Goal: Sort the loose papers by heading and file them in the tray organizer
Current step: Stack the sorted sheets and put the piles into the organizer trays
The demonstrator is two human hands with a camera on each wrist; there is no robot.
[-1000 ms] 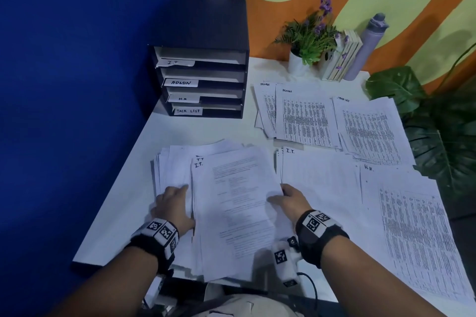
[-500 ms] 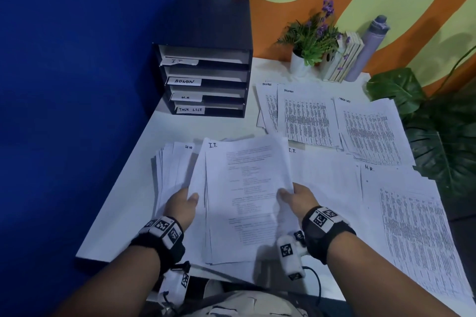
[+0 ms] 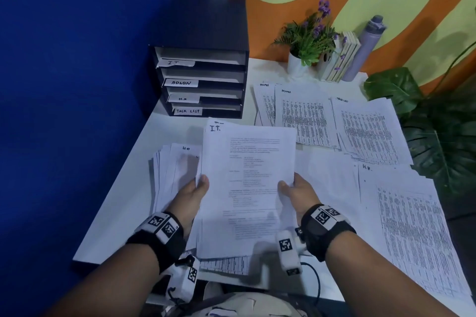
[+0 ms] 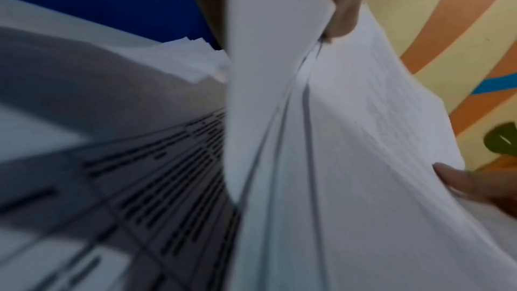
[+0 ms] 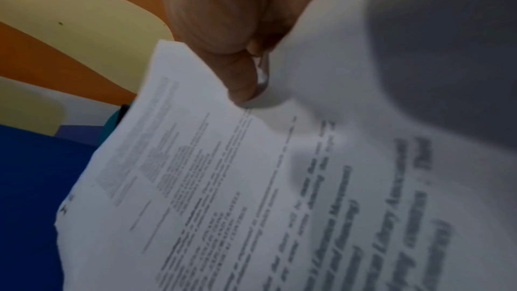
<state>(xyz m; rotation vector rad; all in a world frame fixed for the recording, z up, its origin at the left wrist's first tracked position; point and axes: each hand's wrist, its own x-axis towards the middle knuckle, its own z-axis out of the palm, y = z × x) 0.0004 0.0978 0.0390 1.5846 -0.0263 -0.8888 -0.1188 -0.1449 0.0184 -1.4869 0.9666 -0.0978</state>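
four labelled slots in the tray organizer (image 3: 203,80) — both hands' fingers pinching the i.t. sheets (image 3: 247,183)

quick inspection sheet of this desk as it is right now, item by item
Surface: white table, largely covered with paper.
Job's things: I.T. sheets held up off the table; unsorted stack beneath on the left; sorted piles headed ADMIN, TASK LIST and H.R.; tray organizer at the back left with four labelled slots.
Clutter: potted plant, books, bottle along the back edge.
Grippers: left hand and right hand each pinch a side edge of the I.T. sheets.
Cables: black lead hanging below the right wrist.
Surroundings: blue wall left, orange and yellow wall behind, large leafy plant right.
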